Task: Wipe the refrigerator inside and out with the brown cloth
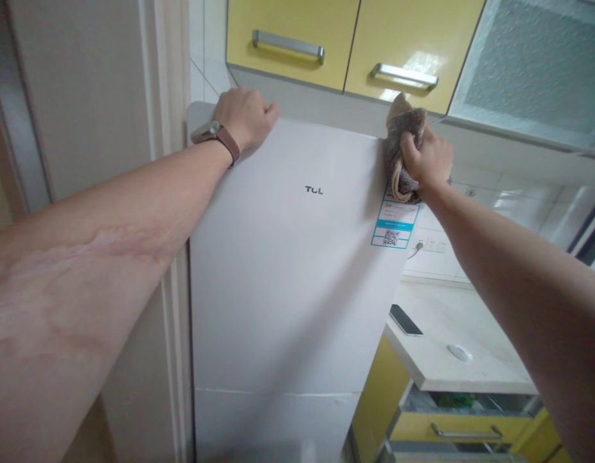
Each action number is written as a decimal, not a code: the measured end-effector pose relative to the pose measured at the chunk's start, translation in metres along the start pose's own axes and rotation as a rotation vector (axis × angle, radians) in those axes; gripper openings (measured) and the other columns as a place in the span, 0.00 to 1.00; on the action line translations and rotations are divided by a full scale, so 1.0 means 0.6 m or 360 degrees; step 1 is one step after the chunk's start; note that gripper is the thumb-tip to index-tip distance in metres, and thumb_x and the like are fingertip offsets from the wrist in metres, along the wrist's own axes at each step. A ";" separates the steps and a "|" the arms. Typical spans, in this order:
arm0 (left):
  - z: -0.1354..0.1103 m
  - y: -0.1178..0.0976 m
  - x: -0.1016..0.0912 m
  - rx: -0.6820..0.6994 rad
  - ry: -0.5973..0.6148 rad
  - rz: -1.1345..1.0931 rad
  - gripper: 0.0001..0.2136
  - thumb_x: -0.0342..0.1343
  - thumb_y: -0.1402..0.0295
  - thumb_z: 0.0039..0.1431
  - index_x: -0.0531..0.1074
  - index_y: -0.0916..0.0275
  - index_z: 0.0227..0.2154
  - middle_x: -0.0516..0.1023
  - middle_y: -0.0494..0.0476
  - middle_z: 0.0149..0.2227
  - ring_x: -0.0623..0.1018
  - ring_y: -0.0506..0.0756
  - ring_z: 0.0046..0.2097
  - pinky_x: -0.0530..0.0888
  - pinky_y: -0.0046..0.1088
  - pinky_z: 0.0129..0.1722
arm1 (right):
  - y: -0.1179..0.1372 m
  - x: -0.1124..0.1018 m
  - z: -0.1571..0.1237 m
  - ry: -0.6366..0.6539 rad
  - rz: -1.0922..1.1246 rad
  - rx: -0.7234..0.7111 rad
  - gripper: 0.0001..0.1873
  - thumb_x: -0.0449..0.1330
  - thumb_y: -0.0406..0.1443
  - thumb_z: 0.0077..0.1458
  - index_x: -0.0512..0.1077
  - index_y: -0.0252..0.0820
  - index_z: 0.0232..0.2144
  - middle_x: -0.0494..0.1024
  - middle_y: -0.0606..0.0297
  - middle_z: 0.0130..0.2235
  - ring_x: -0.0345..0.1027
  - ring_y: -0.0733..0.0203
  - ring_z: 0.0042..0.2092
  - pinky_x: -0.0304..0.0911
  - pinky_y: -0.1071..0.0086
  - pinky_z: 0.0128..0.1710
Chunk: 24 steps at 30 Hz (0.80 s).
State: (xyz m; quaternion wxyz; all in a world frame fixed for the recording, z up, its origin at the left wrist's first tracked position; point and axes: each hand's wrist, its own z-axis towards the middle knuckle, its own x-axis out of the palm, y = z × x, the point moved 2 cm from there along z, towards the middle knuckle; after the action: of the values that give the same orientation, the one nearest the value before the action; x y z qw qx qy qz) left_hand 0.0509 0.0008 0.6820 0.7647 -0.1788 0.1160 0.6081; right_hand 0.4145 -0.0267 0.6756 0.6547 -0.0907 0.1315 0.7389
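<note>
A white refrigerator (288,276) with TCL lettering stands in front of me. My left hand (244,119), with a brown-strapped watch (218,132) at the wrist, rests at its top edge. The knuckles are bent and the fingers curl over the edge, their tips hidden. At the upper right corner of the refrigerator, my right hand (432,157) grips a bunched brown-and-tan cloth (398,135), thumb pressed on its near side. Just below the cloth is a blue-and-white label (395,222) with a QR code, its upper part covered.
Yellow wall cabinets (288,16) with metal handles hang close above both hands. A frosted glass cabinet door (533,71) is at the upper right. On the white counter (490,373) lie a phone (406,320) and a small white oval object (459,352). A door frame (169,360) borders the refrigerator's left side.
</note>
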 end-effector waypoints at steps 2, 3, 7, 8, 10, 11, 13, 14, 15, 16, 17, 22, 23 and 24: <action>0.000 -0.002 -0.001 -0.0004 -0.0013 -0.0039 0.31 0.39 0.51 0.71 0.79 0.70 0.54 0.77 0.72 0.59 0.73 0.71 0.62 0.65 0.54 0.60 | 0.000 0.002 0.001 0.0028 -0.0019 0.0002 0.27 0.42 0.46 0.73 0.66 0.32 0.58 0.77 0.43 0.54 0.66 0.50 0.51 0.48 0.61 0.48; 0.000 -0.003 -0.002 0.0002 -0.0029 -0.0045 0.31 0.40 0.53 0.71 0.79 0.74 0.53 0.77 0.75 0.58 0.74 0.72 0.61 0.66 0.54 0.60 | 0.000 0.003 0.001 0.0037 -0.0021 -0.0001 0.27 0.40 0.47 0.73 0.66 0.32 0.58 0.76 0.44 0.54 0.65 0.50 0.51 0.48 0.60 0.49; -0.001 -0.007 -0.005 0.0066 -0.0099 0.0053 0.30 0.41 0.56 0.70 0.81 0.78 0.49 0.79 0.80 0.52 0.77 0.74 0.57 0.71 0.54 0.55 | 0.000 0.005 0.002 0.0061 -0.0002 0.0008 0.27 0.39 0.50 0.74 0.65 0.38 0.57 0.77 0.47 0.52 0.63 0.50 0.51 0.48 0.58 0.51; -0.001 -0.008 -0.006 0.0075 -0.0111 0.0080 0.30 0.42 0.57 0.70 0.81 0.79 0.48 0.80 0.80 0.51 0.78 0.74 0.57 0.72 0.54 0.54 | 0.001 0.004 0.001 0.0058 -0.0005 0.0006 0.27 0.39 0.49 0.74 0.65 0.39 0.57 0.77 0.47 0.52 0.63 0.50 0.51 0.48 0.58 0.51; -0.002 -0.009 -0.006 0.0076 -0.0125 0.0117 0.30 0.41 0.57 0.70 0.81 0.79 0.48 0.80 0.80 0.51 0.78 0.74 0.56 0.73 0.53 0.53 | 0.002 0.004 -0.001 0.0048 -0.0025 -0.0022 0.26 0.39 0.47 0.74 0.64 0.37 0.58 0.76 0.47 0.53 0.64 0.49 0.52 0.49 0.58 0.51; -0.002 -0.009 -0.006 0.0069 -0.0123 0.0130 0.30 0.41 0.57 0.70 0.81 0.79 0.49 0.79 0.80 0.51 0.78 0.74 0.57 0.73 0.53 0.53 | 0.002 0.005 -0.003 0.0035 -0.0047 -0.0039 0.26 0.38 0.46 0.74 0.63 0.37 0.59 0.75 0.47 0.54 0.64 0.48 0.53 0.50 0.58 0.52; -0.002 -0.008 -0.005 0.0059 -0.0116 0.0153 0.30 0.41 0.57 0.70 0.80 0.78 0.50 0.79 0.79 0.52 0.78 0.73 0.58 0.73 0.52 0.54 | -0.001 0.012 -0.010 -0.0005 -0.0114 -0.0067 0.26 0.37 0.44 0.74 0.60 0.36 0.62 0.73 0.46 0.57 0.62 0.46 0.57 0.51 0.55 0.55; -0.001 -0.007 -0.005 0.0061 -0.0122 0.0155 0.30 0.41 0.57 0.71 0.81 0.77 0.50 0.80 0.78 0.52 0.78 0.72 0.58 0.73 0.51 0.54 | -0.005 0.018 -0.015 -0.0025 -0.0161 -0.0075 0.27 0.36 0.44 0.74 0.58 0.36 0.65 0.71 0.45 0.60 0.60 0.45 0.60 0.50 0.54 0.57; -0.001 -0.007 -0.004 0.0064 -0.0129 0.0152 0.30 0.41 0.57 0.71 0.81 0.77 0.50 0.80 0.78 0.52 0.78 0.72 0.58 0.73 0.50 0.54 | -0.010 0.026 -0.022 -0.0042 -0.0214 -0.0084 0.28 0.36 0.45 0.74 0.55 0.37 0.67 0.68 0.44 0.62 0.58 0.44 0.62 0.50 0.51 0.58; 0.000 -0.006 -0.004 0.0067 -0.0142 0.0142 0.30 0.41 0.56 0.71 0.80 0.78 0.50 0.80 0.78 0.51 0.78 0.73 0.58 0.73 0.50 0.54 | -0.017 0.034 -0.032 -0.0061 -0.0265 -0.0095 0.30 0.35 0.46 0.73 0.52 0.38 0.69 0.65 0.44 0.65 0.54 0.41 0.65 0.49 0.49 0.59; 0.000 -0.006 -0.004 0.0070 -0.0157 0.0128 0.31 0.41 0.56 0.70 0.80 0.79 0.50 0.80 0.79 0.50 0.77 0.74 0.58 0.73 0.52 0.54 | -0.023 0.043 -0.045 -0.0082 -0.0303 -0.0112 0.32 0.35 0.48 0.72 0.51 0.40 0.70 0.61 0.44 0.67 0.50 0.39 0.67 0.49 0.46 0.60; -0.004 -0.011 -0.010 0.0112 -0.0220 0.0047 0.32 0.41 0.57 0.68 0.80 0.85 0.48 0.79 0.86 0.49 0.76 0.80 0.58 0.72 0.61 0.53 | -0.054 0.073 -0.153 -0.0250 -0.0224 -0.0234 0.34 0.42 0.51 0.67 0.58 0.48 0.69 0.55 0.50 0.71 0.45 0.35 0.71 0.53 0.41 0.60; -0.006 -0.012 -0.012 0.0119 -0.0237 0.0039 0.32 0.41 0.57 0.68 0.80 0.86 0.48 0.79 0.86 0.49 0.76 0.81 0.58 0.72 0.62 0.53 | -0.059 0.077 -0.180 -0.0258 -0.0190 -0.0268 0.33 0.44 0.51 0.66 0.60 0.49 0.69 0.55 0.52 0.71 0.46 0.36 0.71 0.54 0.42 0.61; -0.008 -0.014 -0.014 0.0125 -0.0255 0.0033 0.32 0.41 0.57 0.68 0.80 0.86 0.48 0.79 0.86 0.49 0.75 0.81 0.58 0.72 0.62 0.53 | -0.063 0.081 -0.208 -0.0255 -0.0159 -0.0298 0.33 0.45 0.50 0.65 0.60 0.50 0.68 0.54 0.53 0.72 0.46 0.37 0.72 0.54 0.42 0.61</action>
State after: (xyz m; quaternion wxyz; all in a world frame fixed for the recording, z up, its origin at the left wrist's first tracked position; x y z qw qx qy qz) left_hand 0.0571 -0.0101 0.6821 0.7716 -0.0982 0.0803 0.6233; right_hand 0.4409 -0.0160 0.5398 0.6878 -0.0985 0.0045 0.7192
